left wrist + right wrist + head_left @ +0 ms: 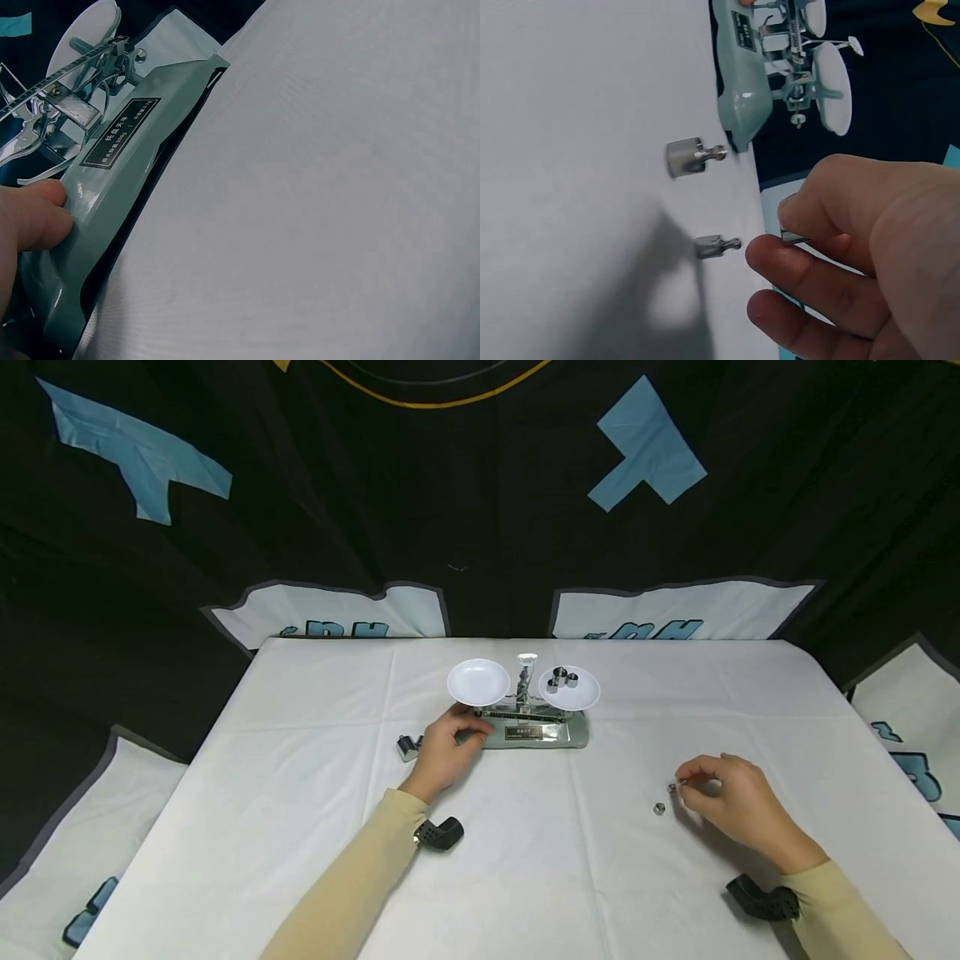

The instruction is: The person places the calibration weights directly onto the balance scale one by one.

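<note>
Though small, label (120, 133) on balance (105, 202), probably “托盘天平”.

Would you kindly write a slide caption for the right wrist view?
The right hand pinches a small metal piece near two upright metal weights on a white cloth, with a balance scale beyond.

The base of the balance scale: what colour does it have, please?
The base of the balance scale is greyish green, seen best in the left wrist view.

The balance scale (523, 732) is grey-green with white pans (477, 682); the weights (659, 808) at its four o'clock are silver.
</note>
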